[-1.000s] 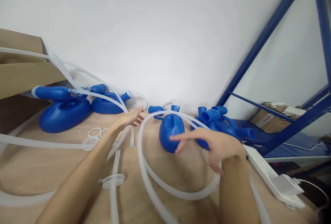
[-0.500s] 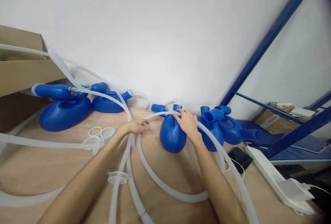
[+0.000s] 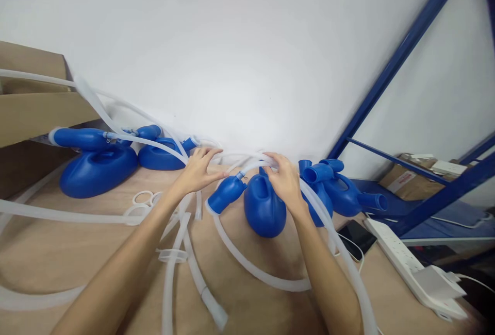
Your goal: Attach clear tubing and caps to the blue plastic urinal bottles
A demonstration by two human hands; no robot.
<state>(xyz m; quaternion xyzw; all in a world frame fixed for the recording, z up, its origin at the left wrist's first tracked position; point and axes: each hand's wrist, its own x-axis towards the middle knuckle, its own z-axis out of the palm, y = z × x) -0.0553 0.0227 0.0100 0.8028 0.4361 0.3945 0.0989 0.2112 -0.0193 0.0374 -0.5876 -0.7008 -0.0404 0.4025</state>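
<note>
My right hand (image 3: 283, 176) has its fingers wrapped round a translucent white tube (image 3: 328, 221), just above a blue bottle (image 3: 265, 206) with a handle opening. From that tube a blue funnel-shaped piece (image 3: 226, 194) hangs to the left, its wide end tilted down toward the table. Spread apart, the thumb and fingers of my left hand (image 3: 203, 170) hold nothing; the thumb tip is close to the blue piece. Loose tubes (image 3: 201, 278) lie beneath my left forearm, beside a clear ring (image 3: 172, 256).
Blue bottles stand at the left (image 3: 98, 170) and right (image 3: 344, 193). A cardboard box (image 3: 46, 113) is at the far left. White rings (image 3: 143, 198) lie on the wooden table (image 3: 93, 250). Right: a phone (image 3: 356, 239), a power strip (image 3: 402, 260) and a blue metal rack (image 3: 386, 74).
The blue funnel-shaped piece has come forward and left from behind the bottle. My left hand has risen and opened away from the loose tubes, which have shifted. The middle bottle has moved slightly right.
</note>
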